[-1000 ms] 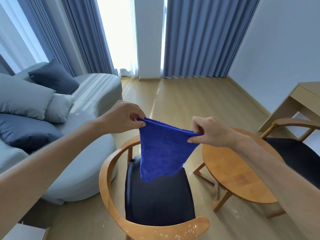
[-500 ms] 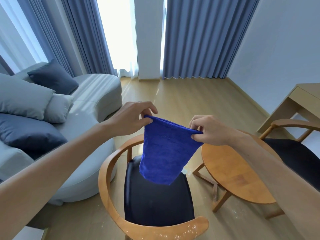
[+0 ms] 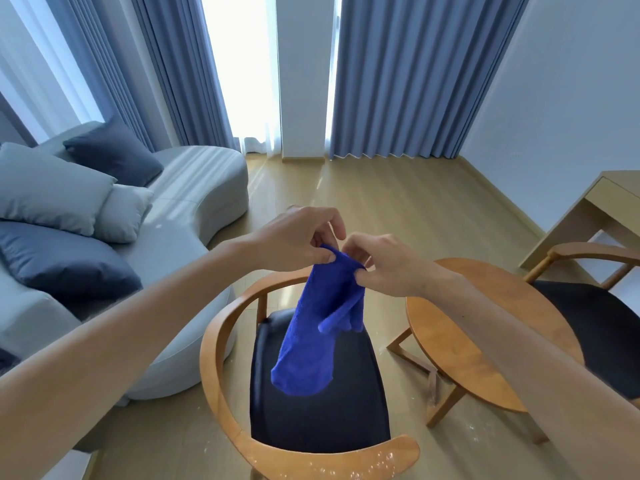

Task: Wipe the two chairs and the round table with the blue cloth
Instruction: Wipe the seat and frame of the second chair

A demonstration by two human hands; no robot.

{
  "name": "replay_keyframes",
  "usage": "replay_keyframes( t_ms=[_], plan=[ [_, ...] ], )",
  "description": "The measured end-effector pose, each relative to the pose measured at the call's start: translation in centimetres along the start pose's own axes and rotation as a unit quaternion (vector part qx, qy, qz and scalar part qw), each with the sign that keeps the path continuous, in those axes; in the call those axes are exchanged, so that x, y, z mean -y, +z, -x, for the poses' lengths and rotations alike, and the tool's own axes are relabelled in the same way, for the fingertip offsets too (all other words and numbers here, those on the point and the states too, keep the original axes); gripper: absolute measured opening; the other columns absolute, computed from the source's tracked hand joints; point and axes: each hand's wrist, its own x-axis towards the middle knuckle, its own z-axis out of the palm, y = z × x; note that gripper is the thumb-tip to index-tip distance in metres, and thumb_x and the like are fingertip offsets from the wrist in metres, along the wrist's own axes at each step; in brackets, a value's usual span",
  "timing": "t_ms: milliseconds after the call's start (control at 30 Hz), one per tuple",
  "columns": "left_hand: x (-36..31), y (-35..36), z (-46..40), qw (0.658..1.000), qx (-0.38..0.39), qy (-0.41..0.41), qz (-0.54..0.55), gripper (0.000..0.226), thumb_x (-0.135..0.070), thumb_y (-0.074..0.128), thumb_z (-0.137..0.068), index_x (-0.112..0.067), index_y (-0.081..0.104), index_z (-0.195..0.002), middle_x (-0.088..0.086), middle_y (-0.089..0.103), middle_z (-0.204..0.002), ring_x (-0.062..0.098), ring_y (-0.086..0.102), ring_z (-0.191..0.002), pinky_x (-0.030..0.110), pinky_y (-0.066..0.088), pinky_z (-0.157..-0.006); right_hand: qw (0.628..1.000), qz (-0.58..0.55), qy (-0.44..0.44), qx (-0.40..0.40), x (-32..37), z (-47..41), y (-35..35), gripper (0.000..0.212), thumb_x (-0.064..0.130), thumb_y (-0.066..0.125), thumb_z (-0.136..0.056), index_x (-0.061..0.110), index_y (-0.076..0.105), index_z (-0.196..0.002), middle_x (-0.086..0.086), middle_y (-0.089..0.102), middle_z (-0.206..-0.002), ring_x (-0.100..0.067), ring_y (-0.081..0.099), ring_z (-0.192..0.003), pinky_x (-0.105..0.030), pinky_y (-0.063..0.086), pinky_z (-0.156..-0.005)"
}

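Observation:
The blue cloth (image 3: 311,341) hangs folded in the air above the near chair (image 3: 221,344), a curved wooden frame with a black seat. My left hand (image 3: 298,240) pinches the cloth's top edge between thumb and fingers. Close beside it, my right hand (image 3: 384,265) pinches the same top edge. The round wooden table (image 3: 457,344) stands to the right of the near chair, partly hidden by my right forearm. Beyond it at the right edge is the second chair (image 3: 595,323), also wood with a black seat.
A grey sofa (image 3: 187,202) with several cushions fills the left side. A light wooden desk (image 3: 585,216) stands against the right wall. Blue curtains (image 3: 408,74) hang at the back, with bare wooden floor (image 3: 374,195) before them.
My two hands have come together, bringing the cloth's top corners side by side. The cloth, held spread out before, now hangs doubled and narrower.

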Motion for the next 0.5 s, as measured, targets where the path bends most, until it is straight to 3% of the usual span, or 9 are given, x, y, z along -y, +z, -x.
replay_keyframes(
  t_ms=[133,267,433,500],
  plan=[
    [-0.1,0.2,-0.1,1.000,0.007,0.008,0.007,0.025,-0.008,0.069,-0.080,-0.020,0.058,-0.098,-0.010,0.072,-0.082,-0.002,0.059,-0.070,0.009,0.045,-0.066,1.000,0.009,-0.006,0.003,0.6,-0.4,0.3,0.022,0.010,0.056,-0.081,0.023,0.055,-0.098,0.000,0.064,-0.095,-0.016,0.059,-0.087,-0.036,0.053,-0.079],
    [-0.6,0.2,-0.3,0.999,-0.026,0.007,0.032,0.026,-0.009,0.071,-0.078,-0.022,0.054,-0.092,-0.009,0.072,-0.079,-0.003,0.060,-0.068,0.010,0.045,-0.066,0.997,-0.029,-0.009,-0.070,1.0,-0.6,0.7,0.018,0.031,0.064,-0.088,0.014,0.062,-0.097,0.000,0.065,-0.086,-0.014,0.059,-0.079,-0.025,0.047,-0.069],
    [0.5,1.8,0.5,0.978,-0.096,-0.007,0.184,0.028,-0.010,0.075,-0.078,-0.020,0.057,-0.096,-0.003,0.066,-0.088,0.012,0.065,-0.079,0.025,0.055,-0.076,0.993,0.005,-0.007,-0.120,0.8,0.1,-1.1,0.012,0.021,0.066,-0.089,0.009,0.069,-0.089,-0.002,0.066,-0.078,-0.010,0.056,-0.069,-0.015,0.040,-0.062],
    [2.0,3.2,1.0,0.986,-0.065,-0.023,0.150,0.033,-0.014,0.075,-0.079,-0.023,0.058,-0.107,-0.006,0.059,-0.082,0.007,0.059,-0.075,0.028,0.053,-0.077,0.992,-0.008,-0.008,-0.128,0.5,0.4,-1.6,0.008,0.018,0.066,-0.088,0.012,0.070,-0.088,-0.001,0.068,-0.077,-0.012,0.059,-0.071,-0.025,0.046,-0.067]
  ],
)
